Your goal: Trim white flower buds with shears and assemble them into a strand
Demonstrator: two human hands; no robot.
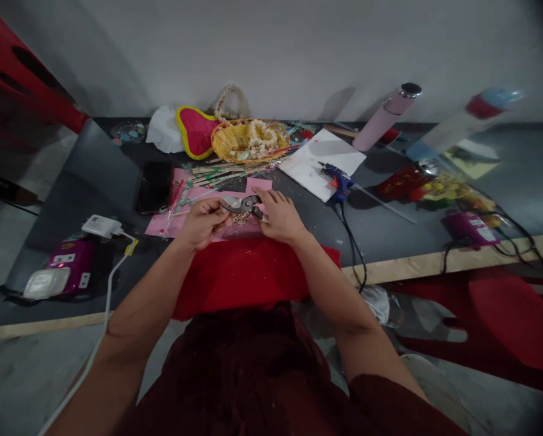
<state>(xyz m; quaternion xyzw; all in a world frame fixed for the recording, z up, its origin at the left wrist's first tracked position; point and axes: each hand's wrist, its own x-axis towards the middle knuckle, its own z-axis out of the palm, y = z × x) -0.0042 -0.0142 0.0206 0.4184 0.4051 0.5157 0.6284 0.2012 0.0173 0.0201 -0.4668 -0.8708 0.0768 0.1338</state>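
Note:
My right hand [281,217] is closed around the handles of a pair of pruning shears [248,204], whose blades point left. My left hand [203,223] is pinched at the blade end; whatever its fingers hold is too small or hidden to name. Under the shears, a heap of small pale cut bits [240,218] lies on pink paper [259,184]. Just behind both hands are several thin sticks with green-patterned wrapping [212,175]. A red cloth [253,272] lies in front of me, below my wrists.
Behind the sticks stands a yellow woven basket [230,140] holding beaded pale strings. A phone [154,186] lies left. To the right are a blue glue gun [340,183] on a white sheet [323,158], a pink flask [385,121] and a red can [405,180]. Cables trail over the front edge.

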